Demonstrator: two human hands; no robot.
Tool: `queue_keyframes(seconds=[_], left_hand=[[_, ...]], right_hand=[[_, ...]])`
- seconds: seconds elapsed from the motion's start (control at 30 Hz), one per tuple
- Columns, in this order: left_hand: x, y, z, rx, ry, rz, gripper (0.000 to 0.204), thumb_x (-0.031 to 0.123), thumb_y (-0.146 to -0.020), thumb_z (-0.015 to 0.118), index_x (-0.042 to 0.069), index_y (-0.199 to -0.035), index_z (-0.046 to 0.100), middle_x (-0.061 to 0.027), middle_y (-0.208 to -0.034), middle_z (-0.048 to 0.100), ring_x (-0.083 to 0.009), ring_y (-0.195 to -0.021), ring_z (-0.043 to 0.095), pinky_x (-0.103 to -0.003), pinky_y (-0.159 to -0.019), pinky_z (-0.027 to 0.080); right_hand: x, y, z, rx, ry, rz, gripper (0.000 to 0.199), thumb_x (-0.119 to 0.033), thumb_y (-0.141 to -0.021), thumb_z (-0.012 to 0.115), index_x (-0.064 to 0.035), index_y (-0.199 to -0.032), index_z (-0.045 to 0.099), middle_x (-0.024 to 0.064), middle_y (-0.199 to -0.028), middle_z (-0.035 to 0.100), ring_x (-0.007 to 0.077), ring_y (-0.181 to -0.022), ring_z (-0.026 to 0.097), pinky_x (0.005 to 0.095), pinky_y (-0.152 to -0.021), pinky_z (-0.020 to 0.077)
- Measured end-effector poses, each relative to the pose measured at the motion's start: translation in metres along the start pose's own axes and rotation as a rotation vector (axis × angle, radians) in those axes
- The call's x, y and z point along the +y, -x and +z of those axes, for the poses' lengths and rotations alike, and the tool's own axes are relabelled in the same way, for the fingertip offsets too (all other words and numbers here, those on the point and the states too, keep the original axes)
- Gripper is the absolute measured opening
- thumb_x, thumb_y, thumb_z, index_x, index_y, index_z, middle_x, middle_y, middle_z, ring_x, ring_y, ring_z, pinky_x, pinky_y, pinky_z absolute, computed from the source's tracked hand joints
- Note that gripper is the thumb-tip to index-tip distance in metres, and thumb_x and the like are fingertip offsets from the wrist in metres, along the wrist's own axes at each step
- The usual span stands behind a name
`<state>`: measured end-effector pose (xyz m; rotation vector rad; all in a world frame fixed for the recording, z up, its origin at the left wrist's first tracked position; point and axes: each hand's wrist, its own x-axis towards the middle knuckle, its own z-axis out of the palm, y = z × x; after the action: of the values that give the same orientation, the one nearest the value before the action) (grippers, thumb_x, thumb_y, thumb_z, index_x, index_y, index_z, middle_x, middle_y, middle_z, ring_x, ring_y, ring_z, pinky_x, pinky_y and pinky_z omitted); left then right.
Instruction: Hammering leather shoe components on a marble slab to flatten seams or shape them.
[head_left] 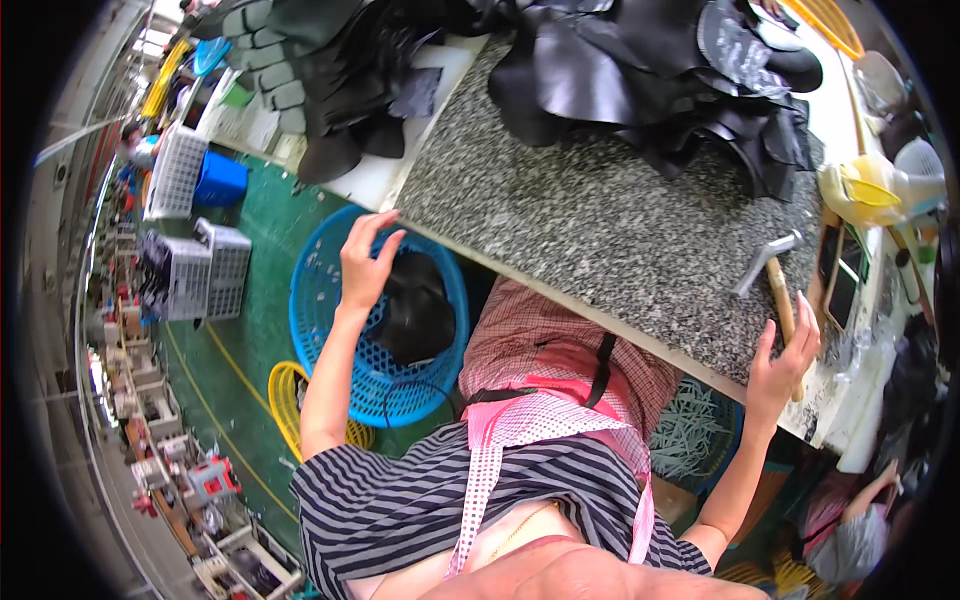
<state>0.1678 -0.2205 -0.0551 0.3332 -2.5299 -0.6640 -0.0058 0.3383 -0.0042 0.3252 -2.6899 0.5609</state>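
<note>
Down off the table's [600,230] left edge, the left hand [365,262] hangs spread over a blue basket [325,300] holding dark leather [415,310]. Meanwhile the right hand [785,360], fingers loosely open, touches a hammer's wooden handle [782,305] at the table's near edge.

Item one: two dark, flat, upright rectangular panels [835,272], screen-like and set in a brownish frame at about 3 o'clock on the bench edge, just beyond my right hand [785,355]; I cannot tell whether they are lit. Item two: a yellow plastic bag [858,192], crumpled and open-mouthed, at 2 o'clock. Item three: crumpled clear plastic wrapping [852,348] at 4 o'clock, just below the panels.
</note>
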Motion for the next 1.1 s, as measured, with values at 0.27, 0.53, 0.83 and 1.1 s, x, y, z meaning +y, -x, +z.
queue_keyframes(seconds=[0.27,0.53,0.83,1.1], left_hand=[[0.159,-0.237,0.090,-0.066,0.227,0.754,0.030,0.007,-0.088,0.075,0.007,-0.118,0.073,-0.0113,-0.124,0.071,-0.0336,-0.117,0.065,-0.044,-0.104,0.052],[0.219,-0.324,0.185,-0.235,-0.054,0.871,0.063,0.038,-0.087,0.082,0.016,-0.143,0.061,-0.0154,-0.149,0.059,-0.0416,-0.130,0.060,-0.047,-0.108,0.052],[0.250,-0.290,0.140,0.168,0.055,0.979,0.030,-0.007,-0.087,0.064,0.010,-0.108,0.075,-0.0050,-0.093,0.074,-0.0261,-0.087,0.070,-0.038,-0.076,0.059],[0.225,-0.278,0.183,-0.157,0.146,0.449,0.014,0.012,-0.101,0.068,0.004,-0.111,0.073,-0.0074,-0.089,0.078,-0.0194,-0.074,0.074,-0.034,-0.069,0.054]], right_hand=[[0.029,0.000,0.012,-0.076,0.106,0.057,0.042,-0.014,-0.101,0.066,-0.0055,-0.141,0.058,0.0175,-0.125,0.057,0.0371,-0.121,0.054,0.0484,-0.106,0.0425],[0.025,-0.009,0.021,-0.045,0.238,0.018,0.036,-0.017,-0.100,0.065,-0.0077,-0.134,0.060,0.0131,-0.118,0.057,0.0342,-0.115,0.055,0.0470,-0.100,0.0447],[0.019,-0.012,0.016,-0.127,0.247,0.012,0.024,-0.022,-0.101,0.065,-0.0088,-0.120,0.057,0.0114,-0.100,0.061,0.0338,-0.094,0.066,0.0496,-0.074,0.0552],[-0.015,-0.049,0.002,-0.173,-0.351,0.187,0.024,-0.028,-0.111,0.049,-0.0054,-0.118,0.053,0.0195,-0.075,0.067,0.0400,-0.066,0.068,0.0505,-0.062,0.0508]])
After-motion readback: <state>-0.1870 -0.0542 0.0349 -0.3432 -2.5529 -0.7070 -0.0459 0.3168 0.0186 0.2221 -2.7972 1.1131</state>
